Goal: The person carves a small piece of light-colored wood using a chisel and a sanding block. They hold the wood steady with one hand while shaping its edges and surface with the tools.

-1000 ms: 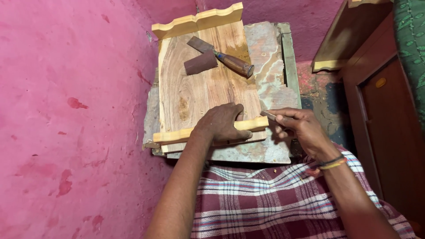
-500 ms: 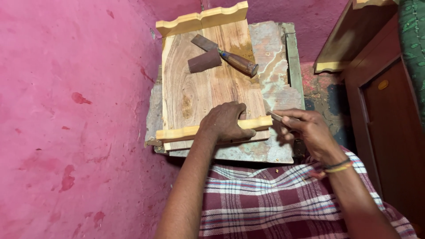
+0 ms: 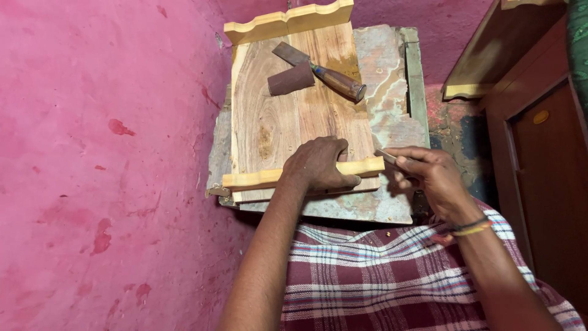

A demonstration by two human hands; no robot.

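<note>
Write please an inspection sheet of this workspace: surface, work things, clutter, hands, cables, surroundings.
Surface: worn stone slab under a wooden board.
Work things: pale scalloped moulding strip on the board's near edge; a second strip on the far edge.
Clutter: chisel and a brown sandpaper roll on the board.
Hands: left hand presses the near strip; right hand holds a small tool at its end.
Cables: nothing seen.
Surroundings: pink floor, wooden furniture.

Left hand [image 3: 318, 167] flat, right hand [image 3: 429, 178] pinching
</note>
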